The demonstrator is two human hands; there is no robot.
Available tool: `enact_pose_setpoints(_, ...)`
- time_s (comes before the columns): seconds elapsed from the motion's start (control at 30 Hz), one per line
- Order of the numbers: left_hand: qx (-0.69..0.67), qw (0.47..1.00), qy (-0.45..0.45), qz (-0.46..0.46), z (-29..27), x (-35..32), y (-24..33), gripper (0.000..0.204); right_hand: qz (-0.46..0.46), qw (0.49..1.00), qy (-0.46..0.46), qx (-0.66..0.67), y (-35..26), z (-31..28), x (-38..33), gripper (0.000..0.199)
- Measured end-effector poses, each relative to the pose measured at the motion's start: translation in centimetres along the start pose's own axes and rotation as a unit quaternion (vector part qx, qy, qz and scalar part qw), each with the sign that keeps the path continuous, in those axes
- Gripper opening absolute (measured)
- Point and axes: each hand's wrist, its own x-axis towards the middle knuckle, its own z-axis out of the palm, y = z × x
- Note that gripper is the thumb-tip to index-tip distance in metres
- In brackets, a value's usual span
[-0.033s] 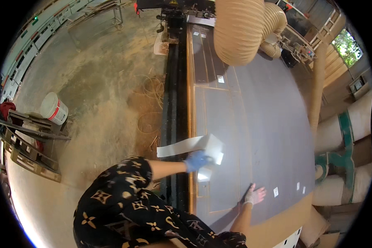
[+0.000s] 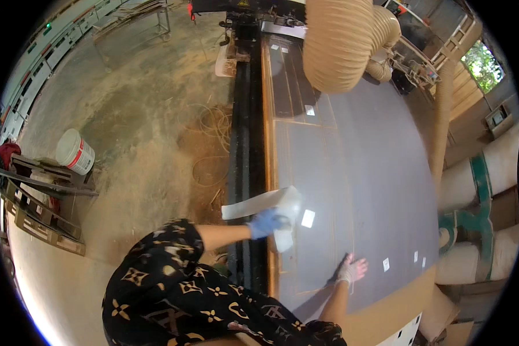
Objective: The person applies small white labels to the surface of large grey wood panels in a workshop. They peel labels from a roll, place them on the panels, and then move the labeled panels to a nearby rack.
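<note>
My left hand (image 2: 263, 223), in a blue glove, is closed on a white strip of label paper (image 2: 251, 205). The strip is folded; one end trails left over the dark machine rail, and another part hangs down near the panel's edge. A small white label (image 2: 308, 218) lies on the grey panel (image 2: 380, 173), just right of the strip and apart from my hand. My right hand (image 2: 352, 269) has a pale covering on its palm and bare fingertips; it lies spread on the panel, holding nothing. Motion blurs the left fingers a little.
Other small labels (image 2: 386, 264) sit on the panel, which carries thin tan cut lines. A thick ribbed hose (image 2: 337, 46) hangs over its far part. A black rail (image 2: 249, 150) runs along the left side. On the floor stands a white bucket (image 2: 75, 151) beside wooden pallets (image 2: 46, 225).
My left hand has moved slightly left with the strip. The label that was against the strip now lies apart from it on the panel. My right hand has barely shifted.
</note>
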Motion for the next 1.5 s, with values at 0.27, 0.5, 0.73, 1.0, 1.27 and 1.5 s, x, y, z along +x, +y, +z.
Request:
enact_pose_setpoints(0.27, 0.212, 0.866, 0.329, -0.313, -27.2, -31.2, -8.1, 0.052, -0.182, 0.982, 0.007, 0.056, -17.1, -6.5, -23.6, 0.071)
enact_pose_setpoints(0.5, 0.142, 0.772, 0.574, -0.233, -42.1, -52.1, -6.7, 0.042, -0.422, 0.821, -0.270, 0.273, -29.9, -7.8, -47.1, 0.060)
enact_pose_setpoints(0.73, -0.074, 0.697, 0.695, -0.161, -62.3, -75.0, -6.1, 0.024, -0.556, 0.672, -0.395, 0.289, -45.3, -10.9, -70.8, 0.050)
enact_pose_setpoints(1.0, -0.123, 0.595, 0.788, -0.101, -68.1, -80.6, -9.7, 0.023, -0.749, 0.622, -0.226, 0.005, -55.2, -0.9, -69.0, 0.041)
enact_pose_setpoints(1.27, -0.102, 0.544, 0.827, -0.097, -81.6, -80.3, -10.8, 0.024, -0.841, 0.440, -0.135, -0.285, -61.4, 2.1, -63.9, 0.026)
enact_pose_setpoints(1.5, 0.014, 0.528, 0.845, -0.082, -98.5, -81.0, -12.4, 0.021, -0.823, 0.541, -0.107, -0.136, -77.4, -9.5, -68.2, 0.022)
